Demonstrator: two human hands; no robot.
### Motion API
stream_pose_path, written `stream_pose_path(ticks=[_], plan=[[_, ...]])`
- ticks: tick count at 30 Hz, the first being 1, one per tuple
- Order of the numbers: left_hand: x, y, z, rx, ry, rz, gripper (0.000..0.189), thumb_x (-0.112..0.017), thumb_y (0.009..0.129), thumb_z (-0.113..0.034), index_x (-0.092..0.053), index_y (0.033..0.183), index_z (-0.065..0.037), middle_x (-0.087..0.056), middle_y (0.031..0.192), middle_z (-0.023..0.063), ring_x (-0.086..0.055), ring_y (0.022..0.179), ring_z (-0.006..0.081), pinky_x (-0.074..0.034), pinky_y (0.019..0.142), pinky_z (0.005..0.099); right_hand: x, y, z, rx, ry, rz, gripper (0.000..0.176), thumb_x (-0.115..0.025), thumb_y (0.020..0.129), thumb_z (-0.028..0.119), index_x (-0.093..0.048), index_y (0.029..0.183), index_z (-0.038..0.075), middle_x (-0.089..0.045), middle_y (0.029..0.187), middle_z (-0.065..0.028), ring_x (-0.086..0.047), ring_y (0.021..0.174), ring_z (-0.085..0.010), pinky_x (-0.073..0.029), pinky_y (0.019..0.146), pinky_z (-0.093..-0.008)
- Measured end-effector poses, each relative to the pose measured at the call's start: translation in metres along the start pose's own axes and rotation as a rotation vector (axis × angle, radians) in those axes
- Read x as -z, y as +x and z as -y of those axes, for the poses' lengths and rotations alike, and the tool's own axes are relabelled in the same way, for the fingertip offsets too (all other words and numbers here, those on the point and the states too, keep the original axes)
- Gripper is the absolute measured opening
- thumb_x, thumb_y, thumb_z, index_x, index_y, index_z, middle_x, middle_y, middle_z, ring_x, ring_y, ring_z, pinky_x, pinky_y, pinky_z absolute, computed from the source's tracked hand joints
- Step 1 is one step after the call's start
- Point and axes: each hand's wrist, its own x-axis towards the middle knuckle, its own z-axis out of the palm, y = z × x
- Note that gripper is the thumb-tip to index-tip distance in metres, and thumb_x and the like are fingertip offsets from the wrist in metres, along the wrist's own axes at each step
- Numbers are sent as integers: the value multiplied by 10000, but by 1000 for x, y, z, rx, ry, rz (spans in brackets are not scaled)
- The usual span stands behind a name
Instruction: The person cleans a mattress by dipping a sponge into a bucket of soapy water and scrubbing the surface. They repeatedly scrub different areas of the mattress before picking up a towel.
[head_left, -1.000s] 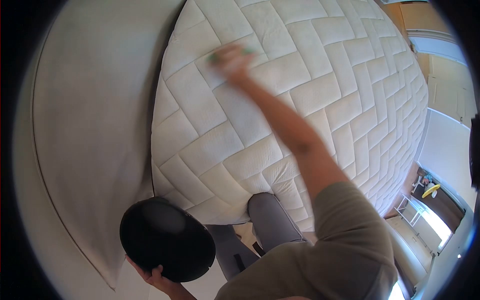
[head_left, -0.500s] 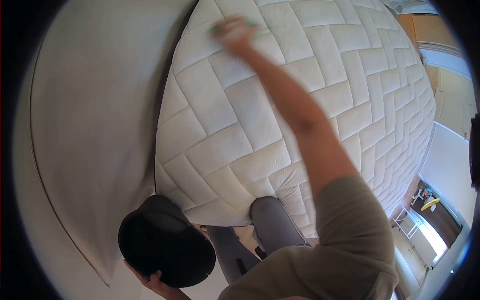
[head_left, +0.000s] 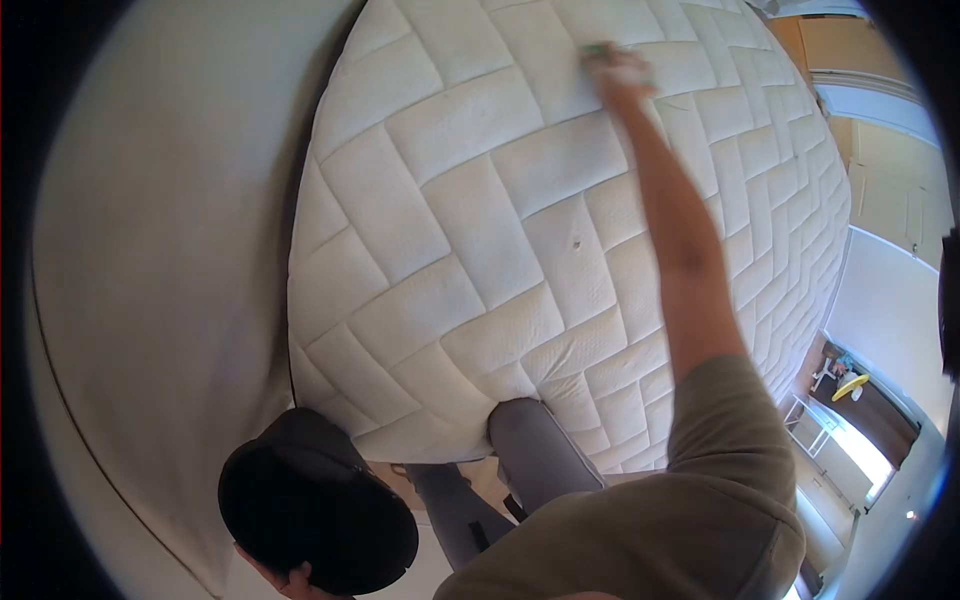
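My left hand (head_left: 298, 583) grips the lower edge of a glossy black rounded container (head_left: 315, 500) at the lower left, beside my legs. Part of that hand is hidden behind the container. Far out on a white quilted mattress (head_left: 455, 215), my right arm is stretched forward. The right hand (head_left: 624, 76) is smeared by motion close over the mattress, with its fingers closed around a small green thing (head_left: 598, 50); its kind I cannot tell. A small dark speck (head_left: 576, 245) shows on the quilting nearer to me.
A pale grey upholstered panel (head_left: 160, 250) runs along the mattress's left side. My knee (head_left: 535, 440) presses against the near edge. Off to the right are cream cabinet doors (head_left: 890, 190), a dark surface (head_left: 875, 420) with a yellow item (head_left: 850, 387), and a white rack (head_left: 810, 425).
My right hand has swept to the right across the mattress with the green thing. The view has shifted slightly; the left hand still grips the black container.
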Motion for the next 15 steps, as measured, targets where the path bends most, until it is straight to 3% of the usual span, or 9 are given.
stream_pose_path(ticks=[2,4,5,6,7,10,11,13,15], plan=[[-3,1,-6,-14,-33,36,884,-490,507,-230,-344,1363,-71,-385,1346,160,-415,1197,306,-347,991,407,-60,-46,84,463,281,-197,432,-447,827,525,-518,1096,196,-478,1192,-89,-401,1163,-264,-259,947,-598],[-7,-1,-3,-54,-48,68,885,-493,503,-220,-345,1362,-66,-382,1348,159,-408,1202,309,-342,996,406,-44,-126,164,719,301,-89,416,-514,779,534,-567,992,180,-524,1118,-109,-444,1123,-277,-268,921,-606],[-8,-1,-3,-80,-66,89,887,-496,499,-209,-345,1361,-62,-379,1349,159,-402,1207,311,-336,1000,405,-29,-143,175,847,347,-32,411,-547,756,538,-591,939,173,-547,1082,-119,-465,1103,-284,-272,907,-609],[-10,-2,-7,-84,-51,96,887,-496,499,-209,-345,1361,-62,-379,1349,159,-402,1207,311,-336,1000,405,-58,-121,155,878,380,-243,455,-444,812,547,-573,968,140,-535,1079,-109,-486,1040,-284,-316,877,-569],[-14,-2,-11,-76,-48,105,889,-497,497,-194,-343,1362,-57,-377,1351,160,-397,1212,314,-325,1010,404,-89,-100,135,890,401,-461,514,-341,868,556,-556,996,107,-523,1076,-100,-507,977,-284,-360,846,-529],[-16,-3,-11,-44,-36,69,889,-497,497,-173,-339,1363,-49,-372,1355,162,-390,1218,319,-303,1028,404,-51,-6,-6,790,228,-387,374,-451,863,447,-611,1046,163,-623,972,-121,-537,987,-264,-395,879,-459],[-15,-2,-8,-53,-49,39,887,-495,500,-166,-337,1364,-47,-370,1357,164,-389,1219,321,-294,1037,405,-37,7,-42,524,106,-221,442,-432,861,489,-571,1127,164,-593,1095,-94,-486,1078,-268,-358,929,-476],[-1,-2,7,-66,-67,32,887,-498,500,-163,-335,1365,-46,-367,1360,165,-387,1222,321,-289,1041,408,12,-18,-28,181,61,-5,473,-449,843,516,-571,1147,176,-514,1233,-79,-413,1164,-273,-332,964,-467],[8,-1,19,-89,-87,60,888,-501,501,-160,-333,1365,-44,-364,1363,166,-385,1224,321,-285,1045,411,-40,-32,0,363,223,-112,503,-404,842,571,-538,1122,175,-485,1179,-82,-412,1116,-263,-340,942,-464]])
